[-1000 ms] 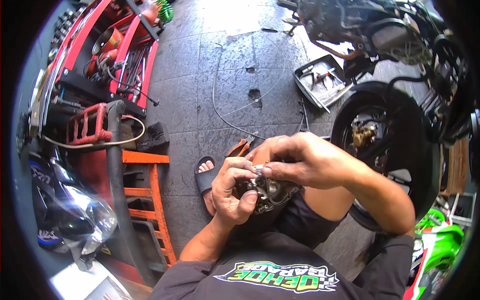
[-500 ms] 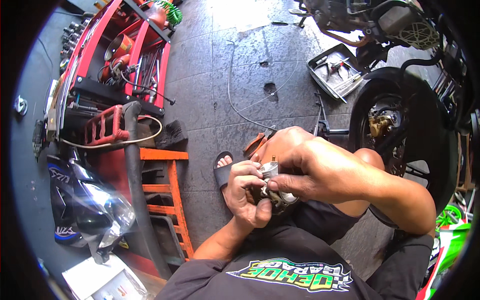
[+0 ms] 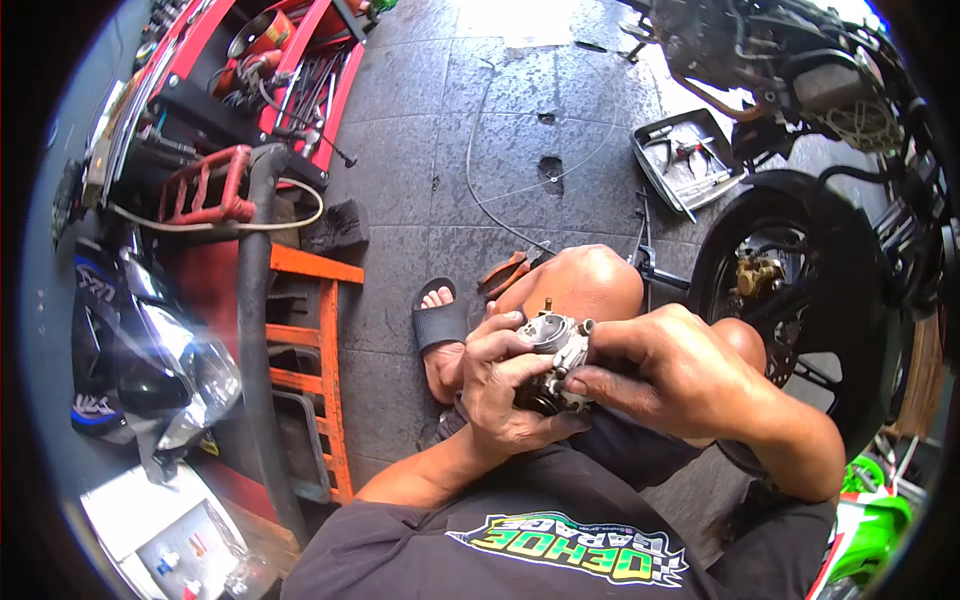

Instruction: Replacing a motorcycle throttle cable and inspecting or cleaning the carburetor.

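Observation:
A grey metal carburetor point(image 3: 552, 336) with a round bore and a small brass fitting on top is held over my lap. My left hand point(image 3: 496, 385) wraps round its left side and underside, fingers closed on it. The thumb and fingers of my right hand point(image 3: 645, 368) pinch the carburetor's right side; whether a small part sits between those fingertips I cannot make out. The lower part of the carburetor is hidden by my hands.
Orange-handled pliers point(image 3: 503, 272) lie on the floor beyond my knee. A black tray point(image 3: 640, 150) of tools stands farther right, near a motorcycle wheel point(image 3: 715, 245). Along the left are an orange metal frame point(image 3: 331, 390), a red tool cart point(image 3: 345, 95) and a white box point(image 3: 105, 515).
My right hand has moved off the carburetor's top to its right side, exposing the round bore. The carburetor has turned in my left hand, and the view has shifted a little.

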A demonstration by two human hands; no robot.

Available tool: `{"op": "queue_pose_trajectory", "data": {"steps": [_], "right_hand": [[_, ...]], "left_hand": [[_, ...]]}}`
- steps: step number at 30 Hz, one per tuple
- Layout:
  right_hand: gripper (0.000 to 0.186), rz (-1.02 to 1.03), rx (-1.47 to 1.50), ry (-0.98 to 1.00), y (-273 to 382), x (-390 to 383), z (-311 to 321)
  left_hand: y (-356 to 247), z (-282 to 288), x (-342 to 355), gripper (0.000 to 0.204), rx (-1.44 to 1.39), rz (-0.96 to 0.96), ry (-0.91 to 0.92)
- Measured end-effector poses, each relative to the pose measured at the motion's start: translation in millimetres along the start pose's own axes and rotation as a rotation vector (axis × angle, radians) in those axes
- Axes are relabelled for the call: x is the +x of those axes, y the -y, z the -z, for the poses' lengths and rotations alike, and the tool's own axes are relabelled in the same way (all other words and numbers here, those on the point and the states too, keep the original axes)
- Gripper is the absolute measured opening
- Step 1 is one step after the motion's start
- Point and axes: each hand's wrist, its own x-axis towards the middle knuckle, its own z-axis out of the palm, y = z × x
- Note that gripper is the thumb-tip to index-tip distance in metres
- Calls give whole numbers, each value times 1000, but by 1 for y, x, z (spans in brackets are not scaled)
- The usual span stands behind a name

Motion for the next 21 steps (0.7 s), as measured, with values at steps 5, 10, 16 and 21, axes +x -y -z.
{"op": "queue_pose_trajectory", "data": {"steps": [5,10,16,21], "right_hand": [[24,-81,98,-105,0,3,-5],[25,-9,196,-237,-8,3,-6],[25,-14,161,-218,-14,3,-7],[23,78,144,-225,-14,7,-6]], "left_hand": [[-19,4,6,55,115,29,135],[-18,-8,13,57,-126,163,-29],[-20,-5,12,43,102,-2,64],[-22,-6,17,44,166,33,32]]}}
